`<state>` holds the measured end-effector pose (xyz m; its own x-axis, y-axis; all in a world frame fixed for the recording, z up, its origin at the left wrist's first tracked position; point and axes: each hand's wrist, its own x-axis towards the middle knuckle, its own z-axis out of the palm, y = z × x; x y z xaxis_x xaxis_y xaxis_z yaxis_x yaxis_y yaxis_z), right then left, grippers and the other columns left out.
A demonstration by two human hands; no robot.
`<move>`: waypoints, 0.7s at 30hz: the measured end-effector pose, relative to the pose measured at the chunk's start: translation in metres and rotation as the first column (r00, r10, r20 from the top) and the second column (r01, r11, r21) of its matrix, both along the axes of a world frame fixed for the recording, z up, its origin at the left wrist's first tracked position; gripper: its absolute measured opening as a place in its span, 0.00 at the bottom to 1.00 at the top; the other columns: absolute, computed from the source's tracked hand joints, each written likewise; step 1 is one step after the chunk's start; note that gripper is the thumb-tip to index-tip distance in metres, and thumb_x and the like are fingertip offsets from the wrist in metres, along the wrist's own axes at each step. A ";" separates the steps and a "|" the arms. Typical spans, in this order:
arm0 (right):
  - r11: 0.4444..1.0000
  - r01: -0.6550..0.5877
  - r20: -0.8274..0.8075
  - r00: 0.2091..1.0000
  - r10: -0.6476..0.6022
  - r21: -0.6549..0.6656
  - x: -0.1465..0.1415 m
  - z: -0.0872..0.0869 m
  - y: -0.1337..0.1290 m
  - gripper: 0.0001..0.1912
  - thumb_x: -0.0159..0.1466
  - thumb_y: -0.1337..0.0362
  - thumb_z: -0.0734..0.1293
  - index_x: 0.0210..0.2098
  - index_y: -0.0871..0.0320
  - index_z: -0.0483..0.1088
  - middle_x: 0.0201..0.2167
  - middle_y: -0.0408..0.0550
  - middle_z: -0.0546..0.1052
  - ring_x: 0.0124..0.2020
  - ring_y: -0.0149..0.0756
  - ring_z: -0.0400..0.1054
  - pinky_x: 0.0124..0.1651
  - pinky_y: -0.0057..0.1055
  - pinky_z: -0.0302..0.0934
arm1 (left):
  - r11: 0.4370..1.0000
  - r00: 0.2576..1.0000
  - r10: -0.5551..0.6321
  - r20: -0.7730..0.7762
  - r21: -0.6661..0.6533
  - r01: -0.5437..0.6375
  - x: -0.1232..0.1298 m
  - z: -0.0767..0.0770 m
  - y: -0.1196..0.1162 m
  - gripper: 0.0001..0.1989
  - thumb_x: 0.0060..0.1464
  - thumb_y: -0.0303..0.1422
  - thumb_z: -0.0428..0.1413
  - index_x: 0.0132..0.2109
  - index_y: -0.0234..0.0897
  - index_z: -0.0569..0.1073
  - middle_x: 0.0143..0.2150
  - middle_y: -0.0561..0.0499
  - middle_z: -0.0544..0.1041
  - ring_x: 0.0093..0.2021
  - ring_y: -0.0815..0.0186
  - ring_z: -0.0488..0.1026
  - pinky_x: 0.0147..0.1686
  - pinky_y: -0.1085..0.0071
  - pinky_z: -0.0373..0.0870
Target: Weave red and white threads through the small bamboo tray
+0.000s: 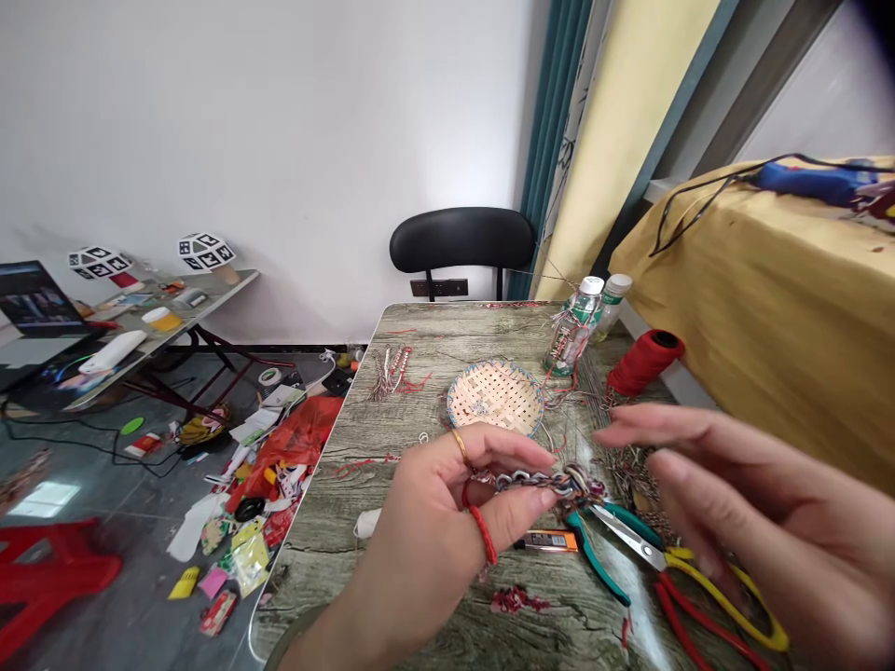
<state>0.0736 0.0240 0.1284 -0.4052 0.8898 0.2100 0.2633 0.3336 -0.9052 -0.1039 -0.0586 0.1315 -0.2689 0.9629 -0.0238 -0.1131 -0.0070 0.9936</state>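
My left hand [447, 508] pinches a braided multicoloured cord [535, 480] between thumb and fingers, its knotted end pointing right. To the right of it, my right hand [762, 508] hovers slightly blurred, fingers stretched out and the thumb apart, with nothing visible between them. Partly beneath the right hand lie scissors [647, 553] with red and yellow handles. Teal-handled pliers [599, 562] rest beside the blades, their head hidden by the cord. An orange-and-black packet [552, 540] shows under the left thumb. Behind the hands sits a round woven basket [496, 396].
Two plastic bottles [570, 331] wound with threads and a red thread spool [644, 362] stand at the right back. Cord pieces [392, 373] lie at the left, red scraps [517, 599] in front. A black chair [461, 239] is beyond the table; litter covers the floor.
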 end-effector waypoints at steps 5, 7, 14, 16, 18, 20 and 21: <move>0.906 -0.335 0.014 0.936 0.350 -0.260 -0.013 0.006 -0.010 0.12 0.58 0.56 0.63 0.40 0.52 0.70 0.20 0.44 0.75 0.19 0.33 0.69 0.17 0.24 0.64 | 1.000 1.000 0.004 0.006 -0.014 -0.004 0.001 0.002 0.000 0.07 0.44 0.23 0.59 0.31 0.40 0.74 0.28 0.54 0.74 0.27 0.72 0.70 0.24 0.80 0.68; 0.944 -0.279 0.068 0.953 0.295 -0.175 -0.016 0.005 -0.011 0.09 0.58 0.57 0.63 0.35 0.53 0.70 0.21 0.42 0.74 0.21 0.32 0.69 0.20 0.22 0.64 | 0.999 0.999 -0.019 0.033 -0.038 0.021 0.000 0.002 0.000 0.06 0.44 0.24 0.59 0.31 0.39 0.73 0.28 0.53 0.74 0.27 0.72 0.70 0.25 0.80 0.68; 0.982 -0.181 0.248 0.955 0.164 0.048 -0.014 0.001 -0.020 0.07 0.59 0.58 0.62 0.31 0.54 0.67 0.21 0.40 0.72 0.20 0.28 0.64 0.20 0.20 0.58 | 0.966 0.936 -0.201 0.288 -0.101 0.238 -0.008 0.001 0.001 0.05 0.48 0.28 0.58 0.34 0.35 0.69 0.27 0.54 0.75 0.22 0.77 0.68 0.23 0.82 0.67; 0.981 -0.192 0.254 0.950 0.180 0.023 -0.015 0.002 -0.021 0.09 0.60 0.57 0.61 0.31 0.54 0.67 0.22 0.41 0.73 0.22 0.29 0.65 0.21 0.21 0.58 | 0.957 0.915 -0.230 0.332 -0.095 0.275 -0.009 0.002 0.001 0.05 0.50 0.28 0.57 0.34 0.34 0.68 0.28 0.52 0.76 0.21 0.78 0.67 0.22 0.83 0.66; 0.977 -0.211 0.249 0.947 0.204 0.004 -0.016 0.004 -0.021 0.09 0.60 0.56 0.61 0.30 0.54 0.67 0.22 0.41 0.73 0.21 0.29 0.65 0.20 0.20 0.58 | 0.943 0.895 -0.260 0.364 -0.104 0.316 -0.010 0.002 0.000 0.05 0.51 0.28 0.56 0.35 0.34 0.67 0.29 0.52 0.77 0.18 0.80 0.65 0.19 0.84 0.65; 0.972 -0.233 0.238 0.947 0.217 0.040 -0.016 0.005 -0.021 0.08 0.60 0.58 0.62 0.29 0.54 0.68 0.20 0.40 0.73 0.18 0.27 0.64 0.18 0.20 0.56 | 0.921 0.867 -0.295 0.402 -0.120 0.369 -0.013 0.003 0.001 0.06 0.50 0.27 0.57 0.35 0.35 0.66 0.29 0.52 0.77 0.16 0.81 0.63 0.16 0.86 0.63; 0.966 -0.246 0.231 0.947 0.222 0.077 -0.016 0.006 -0.020 0.06 0.60 0.59 0.63 0.29 0.53 0.68 0.20 0.39 0.73 0.17 0.26 0.63 0.18 0.19 0.56 | 0.906 0.847 -0.319 0.424 -0.127 0.405 -0.015 0.004 0.001 0.06 0.50 0.28 0.57 0.35 0.35 0.66 0.29 0.52 0.77 0.15 0.82 0.61 0.14 0.87 0.62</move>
<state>0.0580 0.0040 0.1344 -0.6458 0.7424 0.1784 0.3544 0.4984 -0.7912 -0.1185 -0.0572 0.1352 0.1702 0.9512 -0.2574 -0.4401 0.3070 0.8438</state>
